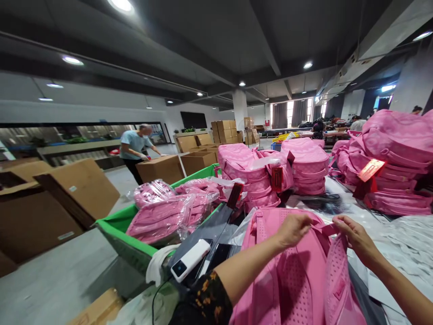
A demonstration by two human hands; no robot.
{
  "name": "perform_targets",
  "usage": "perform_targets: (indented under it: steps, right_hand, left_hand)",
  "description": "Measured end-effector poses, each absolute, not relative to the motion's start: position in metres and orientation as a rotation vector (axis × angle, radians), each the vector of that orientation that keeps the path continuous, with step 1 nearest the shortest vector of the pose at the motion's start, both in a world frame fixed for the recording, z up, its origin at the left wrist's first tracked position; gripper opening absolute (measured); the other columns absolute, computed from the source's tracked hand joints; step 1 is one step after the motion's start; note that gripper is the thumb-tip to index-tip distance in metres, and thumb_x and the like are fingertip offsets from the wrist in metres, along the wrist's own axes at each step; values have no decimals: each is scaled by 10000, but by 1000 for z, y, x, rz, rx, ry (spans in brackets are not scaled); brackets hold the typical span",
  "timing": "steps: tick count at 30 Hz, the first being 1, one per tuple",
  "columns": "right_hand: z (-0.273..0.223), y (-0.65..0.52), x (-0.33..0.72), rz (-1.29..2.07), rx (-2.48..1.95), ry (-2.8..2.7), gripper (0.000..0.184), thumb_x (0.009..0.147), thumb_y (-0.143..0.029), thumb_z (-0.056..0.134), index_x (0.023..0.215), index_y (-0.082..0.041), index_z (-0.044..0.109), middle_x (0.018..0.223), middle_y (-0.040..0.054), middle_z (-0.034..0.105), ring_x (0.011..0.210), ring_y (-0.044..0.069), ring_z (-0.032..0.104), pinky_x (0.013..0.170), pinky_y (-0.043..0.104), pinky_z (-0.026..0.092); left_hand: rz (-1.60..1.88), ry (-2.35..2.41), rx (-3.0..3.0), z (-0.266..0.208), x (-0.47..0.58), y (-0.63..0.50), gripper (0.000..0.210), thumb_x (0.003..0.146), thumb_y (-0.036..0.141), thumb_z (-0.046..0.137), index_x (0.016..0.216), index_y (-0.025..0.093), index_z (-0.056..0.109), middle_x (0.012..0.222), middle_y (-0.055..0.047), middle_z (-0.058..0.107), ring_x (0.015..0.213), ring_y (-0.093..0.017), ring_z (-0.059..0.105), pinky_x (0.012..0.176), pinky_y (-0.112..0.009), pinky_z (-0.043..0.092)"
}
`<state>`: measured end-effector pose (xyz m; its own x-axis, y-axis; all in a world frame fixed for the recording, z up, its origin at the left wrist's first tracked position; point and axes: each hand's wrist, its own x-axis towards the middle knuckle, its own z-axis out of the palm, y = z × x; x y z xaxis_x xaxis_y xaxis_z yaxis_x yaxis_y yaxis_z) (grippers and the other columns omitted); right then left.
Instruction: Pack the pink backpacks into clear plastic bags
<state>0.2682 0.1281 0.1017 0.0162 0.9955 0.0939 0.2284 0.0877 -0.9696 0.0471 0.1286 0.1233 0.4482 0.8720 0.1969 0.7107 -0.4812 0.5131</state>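
A pink backpack (291, 271) lies in front of me with its dotted back panel and padded shoulder straps facing up. My right hand (353, 234) pinches a pink strap (326, 229) near the top of the bag, beside the right shoulder strap (340, 275). Closed at the other end of that strap is my left hand (295, 230); its fingertips are partly hidden, but they appear to grip the same strap. Behind the bag, stacked pink backpacks (241, 169) carry dark red hang tags (276, 179).
On my left stands a green bin (118, 230) with plastic-wrapped pink bags (162, 216). A white power bank (191, 261) lies beside the backpack. More backpacks (395, 144) and white sheets (406, 248) cover the table at right. Beyond the bin, a person (133, 146) handles cardboard boxes (160, 171).
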Motion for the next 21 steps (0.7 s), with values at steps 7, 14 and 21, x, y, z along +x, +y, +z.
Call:
perform_targets:
  steps: [7,14,21]
  right_hand:
    - [104,105,264,54,-1207,-1840,433,801,-656,625,934,-245,620,685,21,690,565,214,665,519,290,481]
    - [91,75,254,-109,-1176,-1788,448,839,-666,605,961,-244,695,703,37,710,429,172,567,506,306,492]
    - [89,87,253,228,-1384,-1279,477,700,-663,672,858,-215,638,649,35,636,538,206,578,473,306,453]
  left_hand:
    - [773,1517,2124,83,123,128,387,914,246,581,1290,240,672,1260,-104,653,1082,-251,658,905,-325,530]
    - [621,1604,2054,73,124,142,224,898,236,595,1030,225,775,1107,-78,768,1028,-259,711,858,-319,529]
    - [685,1540,2047,68,131,142,236,901,359,660,1083,273,783,1130,-59,771,1044,-256,702,896,-341,530]
